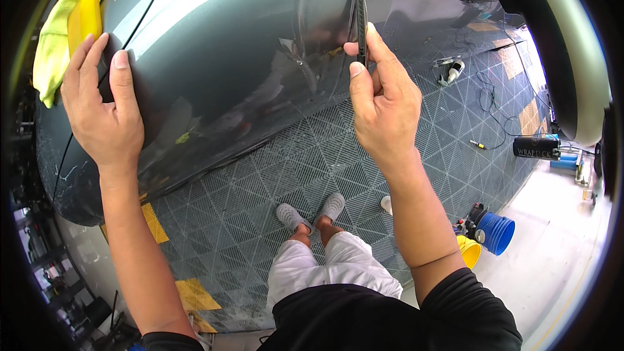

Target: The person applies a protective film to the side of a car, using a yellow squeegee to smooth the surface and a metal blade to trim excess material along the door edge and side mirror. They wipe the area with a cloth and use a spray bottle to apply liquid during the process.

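Note:
A dark grey, glossy car panel (214,78) curves across the upper part of the view, with a thin seam on its left side. My left hand (107,107) lies open against the panel, thumb apart from the fingers. Its fingertips meet the lower end of a flat yellow piece (84,13), which looks like a squeegee. Behind that hangs a lime-yellow cloth (53,58). My right hand (387,101) grips a slim black snap-off knife (361,10), held upright before the panel. Whether its blade touches the surface I cannot tell. Wrinkled, clear-looking film (302,58) shows left of the knife.
Grey grid floor tiles (240,201) with yellow patches lie under my feet. At right stand a blue bucket (497,234), a yellow bucket (468,251) and a black box (536,148). A white spray bottle (455,70) and dark cables (494,107) appear farther up.

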`<state>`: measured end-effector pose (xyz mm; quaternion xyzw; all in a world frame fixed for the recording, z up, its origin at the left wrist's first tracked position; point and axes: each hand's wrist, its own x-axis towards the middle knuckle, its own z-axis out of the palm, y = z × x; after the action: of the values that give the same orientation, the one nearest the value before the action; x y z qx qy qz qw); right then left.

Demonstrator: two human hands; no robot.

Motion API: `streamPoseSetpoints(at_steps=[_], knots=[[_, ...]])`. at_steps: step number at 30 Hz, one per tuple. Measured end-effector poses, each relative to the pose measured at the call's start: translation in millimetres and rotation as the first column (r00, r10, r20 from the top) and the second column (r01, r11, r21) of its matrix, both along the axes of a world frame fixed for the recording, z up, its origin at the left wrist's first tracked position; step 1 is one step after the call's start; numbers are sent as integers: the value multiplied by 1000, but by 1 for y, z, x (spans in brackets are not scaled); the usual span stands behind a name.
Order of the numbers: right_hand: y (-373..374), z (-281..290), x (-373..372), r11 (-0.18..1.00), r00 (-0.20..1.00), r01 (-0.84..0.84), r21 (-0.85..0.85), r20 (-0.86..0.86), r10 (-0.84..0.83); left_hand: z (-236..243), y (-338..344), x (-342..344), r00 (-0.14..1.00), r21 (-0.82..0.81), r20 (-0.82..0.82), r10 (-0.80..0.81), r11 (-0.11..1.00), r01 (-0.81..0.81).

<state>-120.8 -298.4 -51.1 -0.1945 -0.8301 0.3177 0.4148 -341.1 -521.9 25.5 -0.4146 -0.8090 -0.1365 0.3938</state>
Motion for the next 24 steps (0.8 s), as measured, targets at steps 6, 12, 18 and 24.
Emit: streamPoseSetpoints(at_steps=[6, 12, 18, 24], knots=[[-5, -18, 5, 1000, 999, -2, 0, -45, 2, -1, -5, 0, 1000, 24, 14, -10, 1000, 10], [0, -39, -1, 989, 985, 31, 145, -174, -6, -9, -13, 4, 998, 142, -26, -55, 988, 58], [12, -39, -5, 957, 959, 119, 264, -282, -42, -45, -30, 29, 966, 125, -260, -20, 991, 54], [13, -38, 3, 959, 966, 93, 266, -256, -22, -106, -45, 55, 862, 133, -486, 144, 987, -90]])
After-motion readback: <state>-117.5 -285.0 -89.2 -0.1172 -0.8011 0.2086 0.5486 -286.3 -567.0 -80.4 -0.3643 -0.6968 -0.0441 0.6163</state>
